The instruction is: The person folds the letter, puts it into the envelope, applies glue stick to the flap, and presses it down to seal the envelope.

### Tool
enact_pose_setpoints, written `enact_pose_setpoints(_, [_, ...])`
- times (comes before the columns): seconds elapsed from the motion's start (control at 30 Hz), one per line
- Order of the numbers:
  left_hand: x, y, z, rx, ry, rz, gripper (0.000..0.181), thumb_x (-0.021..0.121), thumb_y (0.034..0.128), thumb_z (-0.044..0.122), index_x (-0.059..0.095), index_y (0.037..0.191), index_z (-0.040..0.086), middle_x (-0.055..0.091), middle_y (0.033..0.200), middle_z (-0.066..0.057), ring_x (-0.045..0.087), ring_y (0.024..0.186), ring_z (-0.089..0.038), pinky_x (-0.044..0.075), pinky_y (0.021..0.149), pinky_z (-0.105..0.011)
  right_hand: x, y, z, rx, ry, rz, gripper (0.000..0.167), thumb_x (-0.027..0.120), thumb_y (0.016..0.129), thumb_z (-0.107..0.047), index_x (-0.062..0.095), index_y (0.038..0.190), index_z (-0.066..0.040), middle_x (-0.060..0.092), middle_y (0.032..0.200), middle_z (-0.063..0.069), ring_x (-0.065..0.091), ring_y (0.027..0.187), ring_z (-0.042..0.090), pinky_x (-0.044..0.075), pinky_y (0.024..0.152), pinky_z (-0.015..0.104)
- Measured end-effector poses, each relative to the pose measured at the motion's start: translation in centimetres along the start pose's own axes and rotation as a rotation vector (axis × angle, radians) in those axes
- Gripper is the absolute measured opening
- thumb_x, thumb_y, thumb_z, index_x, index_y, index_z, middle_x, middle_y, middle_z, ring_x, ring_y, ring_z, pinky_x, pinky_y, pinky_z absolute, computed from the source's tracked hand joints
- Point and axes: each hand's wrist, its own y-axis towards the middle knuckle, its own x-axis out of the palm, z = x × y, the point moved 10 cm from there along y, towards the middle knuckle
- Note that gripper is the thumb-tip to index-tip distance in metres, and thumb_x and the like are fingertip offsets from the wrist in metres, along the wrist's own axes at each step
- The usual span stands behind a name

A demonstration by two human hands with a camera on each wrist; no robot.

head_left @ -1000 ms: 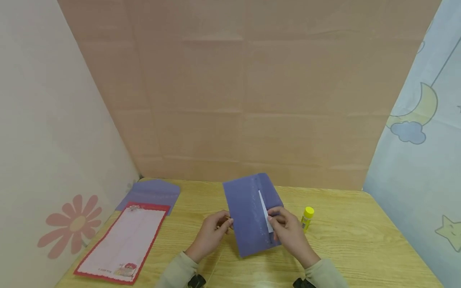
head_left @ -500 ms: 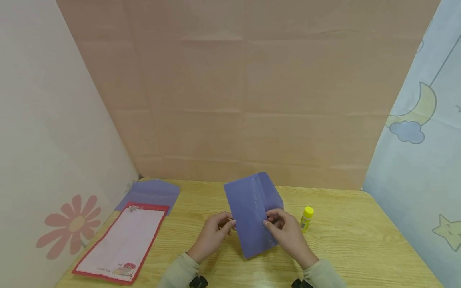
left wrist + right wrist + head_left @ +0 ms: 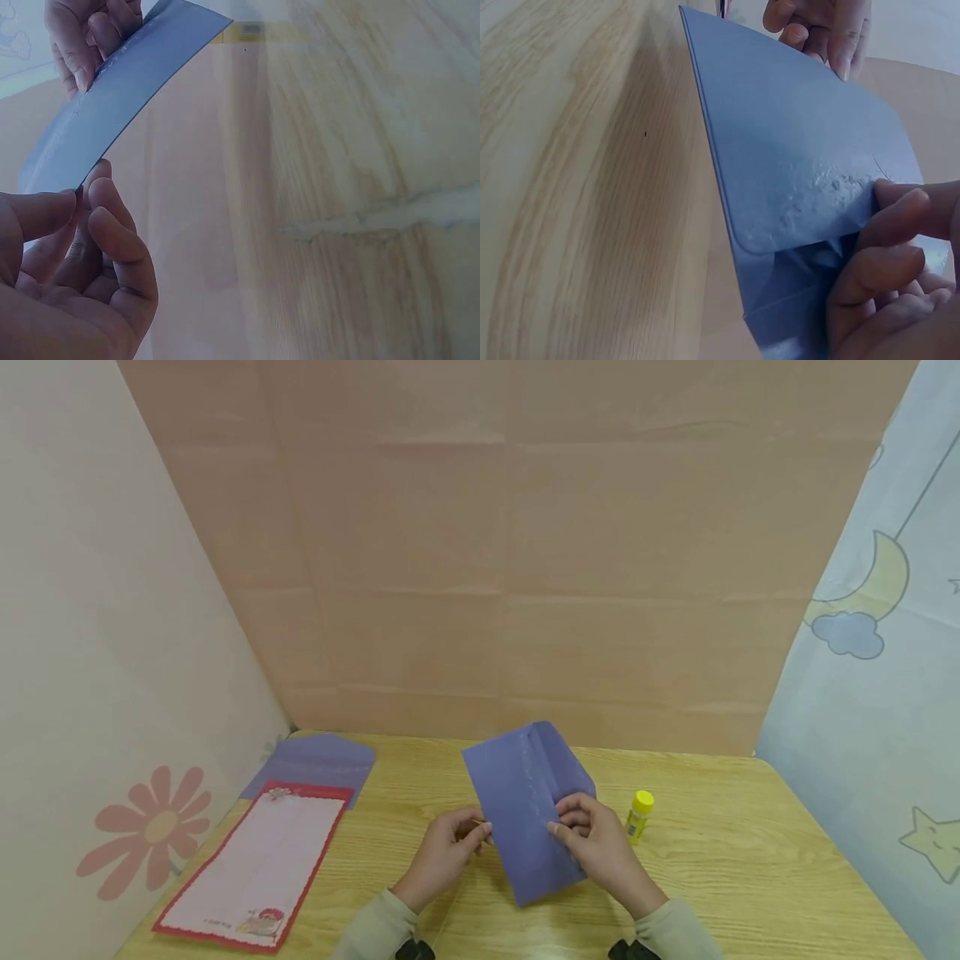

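Note:
A purple-blue envelope (image 3: 517, 814) is held tilted above the table, its flap unfolded toward the upper right. The left hand (image 3: 442, 852) pinches its left edge between thumb and fingers; the left wrist view shows this hand (image 3: 82, 270) at the envelope's (image 3: 127, 82) edge. At the opening, the right hand (image 3: 603, 847) grips the pocket's edge, thumb on the front. In the right wrist view the fingers of this hand (image 3: 900, 262) reach partly inside the envelope (image 3: 795, 127), below a whitish rough strip. No white paper shows at the opening.
A yellow glue stick (image 3: 639, 817) stands right of the hands. On the table's (image 3: 735, 860) left lie a red-bordered pink sheet (image 3: 258, 860) and, partly beneath it, another purple envelope (image 3: 322, 756). Paper-covered walls stand behind and at both sides.
The white paper seen at the opening one second ago is out of sight. The right thumb has shifted onto the envelope's front, and the envelope's lower end has moved slightly right and down.

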Motion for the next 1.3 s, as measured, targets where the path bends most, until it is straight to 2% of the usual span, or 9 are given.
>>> enact_pose_setpoints(0.17, [0.1, 0.1, 0.0, -0.005, -0.025, 0.009, 0.015, 0.060, 0.1009, 0.014, 0.068, 0.101, 0.001, 0.071, 0.090, -0.020, 0.065, 0.075, -0.026, 0.056, 0.068, -0.039, -0.2, -0.1, -0.1, -0.012, 0.007, -0.014, 0.026, 0.074, 0.090, -0.010, 0.060, 0.109, 0.002, 0.070, 0.088, 0.010, 0.061, 0.066, 0.014, 0.049, 0.056, 0.028])
enact_pose_setpoints(0.37, [0.2, 0.0, 0.0, -0.016, -0.008, 0.010, 0.015, 0.060, 0.1009, 0.014, 0.068, 0.096, 0.003, 0.070, 0.089, -0.020, 0.065, 0.074, -0.028, 0.056, 0.066, -0.040, -0.3, -0.1, -0.2, -0.018, 0.012, -0.020, 0.027, 0.074, 0.090, -0.010, 0.060, 0.109, 0.003, 0.073, 0.088, 0.011, 0.066, 0.077, 0.016, 0.052, 0.066, 0.027])
enact_pose_setpoints(0.57, [0.2, -0.1, 0.1, 0.014, 0.031, 0.010, 0.016, 0.061, 0.1000, 0.012, 0.069, 0.089, 0.003, 0.071, 0.084, -0.020, 0.063, 0.067, -0.024, 0.052, 0.059, -0.027, -0.1, -0.2, -0.2, -0.017, -0.003, -0.033, 0.028, 0.075, 0.090, -0.011, 0.060, 0.110, 0.003, 0.073, 0.086, 0.010, 0.065, 0.073, 0.016, 0.050, 0.062, 0.027])
enact_pose_setpoints(0.67, [0.2, -0.1, 0.1, 0.008, 0.050, 0.008, 0.017, 0.062, 0.0996, 0.013, 0.070, 0.088, 0.004, 0.071, 0.083, -0.019, 0.063, 0.066, -0.028, 0.049, 0.057, -0.024, 0.0, -0.2, -0.1, -0.016, -0.020, -0.043, 0.029, 0.075, 0.090, -0.012, 0.062, 0.110, 0.003, 0.073, 0.086, 0.009, 0.065, 0.073, 0.016, 0.049, 0.061, 0.028])
enact_pose_setpoints(0.83, [0.2, 0.0, -0.6, -0.039, 0.052, -0.014, 0.016, 0.063, 0.0992, 0.015, 0.072, 0.089, 0.006, 0.072, 0.084, -0.019, 0.064, 0.071, -0.039, 0.051, 0.058, -0.027, 0.1, -0.1, 0.1, -0.014, -0.028, -0.066, 0.029, 0.074, 0.090, -0.014, 0.064, 0.111, 0.003, 0.075, 0.088, 0.010, 0.066, 0.073, 0.015, 0.049, 0.061, 0.028])
enact_pose_setpoints(1.0, [0.2, -0.1, -0.9, -0.072, 0.030, -0.038, 0.017, 0.064, 0.0988, 0.018, 0.072, 0.092, 0.005, 0.072, 0.085, -0.018, 0.063, 0.070, -0.039, 0.047, 0.055, -0.027, 0.2, 0.0, 0.3, 0.024, -0.001, -0.077, 0.028, 0.074, 0.091, -0.017, 0.065, 0.110, 0.001, 0.074, 0.084, 0.009, 0.051, 0.053, 0.010, 0.041, 0.049, 0.025])
enact_pose_setpoints(1.1, [0.3, -0.1, -0.9, -0.081, 0.018, -0.046, 0.018, 0.065, 0.0979, 0.020, 0.072, 0.091, 0.004, 0.073, 0.084, -0.018, 0.063, 0.068, -0.036, 0.042, 0.053, -0.024, 0.1, 0.2, 0.3, 0.040, -0.021, -0.062, 0.026, 0.072, 0.092, -0.018, 0.066, 0.111, 0.000, 0.074, 0.084, 0.008, 0.038, 0.045, 0.008, 0.036, 0.043, 0.024])
enact_pose_setpoints(1.17, [0.4, -0.1, -0.9, -0.085, 0.000, -0.052, 0.019, 0.066, 0.0975, 0.021, 0.071, 0.093, 0.003, 0.073, 0.084, -0.018, 0.063, 0.067, -0.032, 0.044, 0.054, -0.025, -0.1, 0.2, 0.3, 0.028, -0.044, -0.038, 0.025, 0.071, 0.094, -0.017, 0.067, 0.112, 0.000, 0.074, 0.087, 0.008, 0.045, 0.049, 0.008, 0.040, 0.045, 0.025])
enact_pose_setpoints(1.3, [0.2, 0.0, -1.4, -0.106, -0.041, -0.050, 0.024, 0.067, 0.0970, 0.023, 0.063, 0.110, 0.003, 0.074, 0.085, -0.019, 0.062, 0.065, -0.023, 0.051, 0.059, -0.029, -0.3, 0.4, 0.1, -0.010, -0.085, 0.024, 0.020, 0.070, 0.094, -0.012, 0.070, 0.110, -0.002, 0.073, 0.090, 0.005, 0.062, 0.069, 0.010, 0.051, 0.061, 0.025])
